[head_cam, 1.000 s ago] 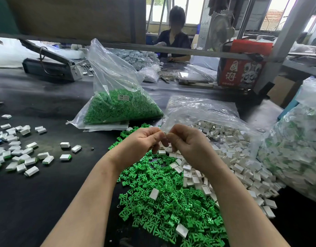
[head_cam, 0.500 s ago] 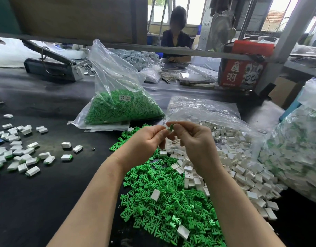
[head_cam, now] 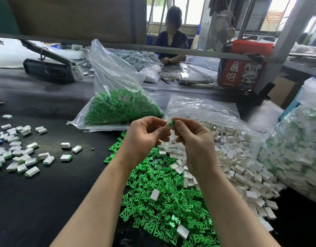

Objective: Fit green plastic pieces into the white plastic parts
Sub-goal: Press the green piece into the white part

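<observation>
Fingertips of both hands meet above the table, over the loose piles. Right hand: thumb and forefinger curled, pinching a small green piece at its top edge. Left hand: fingers curled, thumb and forefinger pinching a white part directly against the green piece; the two touch. Whether the green piece has entered the white part cannot be told, since the fingers hide the joint.

Below the hands: heap of loose green pieces on the dark table, a few white parts lying on it. Just to its right, touching it, a heap of white parts spills from an open clear bag.

Behind the left hand: upright clear bag of green pieces with a small label.

Far left of table: scattered white parts with green showing at one end, well apart from the hands. Far right: large clear bag of mixed white and green items.

Background: a person seated at another bench; red box; dark machine at the left.
</observation>
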The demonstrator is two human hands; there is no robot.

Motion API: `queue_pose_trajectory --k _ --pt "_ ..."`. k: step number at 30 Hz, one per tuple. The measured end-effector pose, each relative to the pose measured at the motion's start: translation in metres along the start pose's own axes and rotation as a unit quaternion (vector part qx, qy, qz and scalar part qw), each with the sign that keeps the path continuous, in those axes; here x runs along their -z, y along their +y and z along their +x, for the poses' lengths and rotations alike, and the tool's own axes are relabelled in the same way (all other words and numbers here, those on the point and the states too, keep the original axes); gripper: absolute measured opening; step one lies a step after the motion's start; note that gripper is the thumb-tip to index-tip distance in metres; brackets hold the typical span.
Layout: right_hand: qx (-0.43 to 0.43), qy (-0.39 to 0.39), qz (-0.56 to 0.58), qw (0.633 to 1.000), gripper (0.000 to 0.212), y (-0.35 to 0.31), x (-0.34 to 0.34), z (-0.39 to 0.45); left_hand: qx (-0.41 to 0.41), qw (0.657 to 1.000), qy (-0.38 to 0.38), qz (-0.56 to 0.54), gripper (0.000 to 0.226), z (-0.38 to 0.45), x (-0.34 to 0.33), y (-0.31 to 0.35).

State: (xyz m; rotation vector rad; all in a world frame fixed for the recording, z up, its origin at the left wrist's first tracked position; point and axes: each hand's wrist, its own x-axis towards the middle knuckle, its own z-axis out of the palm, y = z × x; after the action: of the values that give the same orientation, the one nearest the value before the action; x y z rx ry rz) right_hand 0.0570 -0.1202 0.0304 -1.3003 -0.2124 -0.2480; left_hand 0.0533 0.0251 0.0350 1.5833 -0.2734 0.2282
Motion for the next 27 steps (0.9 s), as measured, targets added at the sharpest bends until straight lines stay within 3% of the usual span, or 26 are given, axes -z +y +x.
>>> queue_pose_trajectory --k 8,11,15,23,27 --pt "0.059 -0.028 -0.077 0.995 0.011 -0.007 0.001 0.0 -0.038 0.998 0.03 0.032 0.007 -0.002 0.001 0.001" --pt "0.057 -0.031 -0.113 0.991 0.01 -0.009 0.003 0.001 -0.046 0.996 0.037 0.064 0.009 -0.003 0.004 0.002" --pt "0.119 -0.027 -0.227 0.966 0.008 -0.011 0.006 0.002 -0.072 0.993 0.035 0.092 0.009 -0.003 0.004 0.006" --pt "0.174 -0.033 -0.299 0.938 0.008 -0.013 0.006 0.003 -0.125 0.975 0.038 0.177 0.016 -0.004 0.004 0.008" --pt "0.125 -0.022 -0.219 0.967 0.009 -0.011 0.007 0.004 -0.117 0.983 0.055 0.129 0.015 -0.004 -0.001 0.006"
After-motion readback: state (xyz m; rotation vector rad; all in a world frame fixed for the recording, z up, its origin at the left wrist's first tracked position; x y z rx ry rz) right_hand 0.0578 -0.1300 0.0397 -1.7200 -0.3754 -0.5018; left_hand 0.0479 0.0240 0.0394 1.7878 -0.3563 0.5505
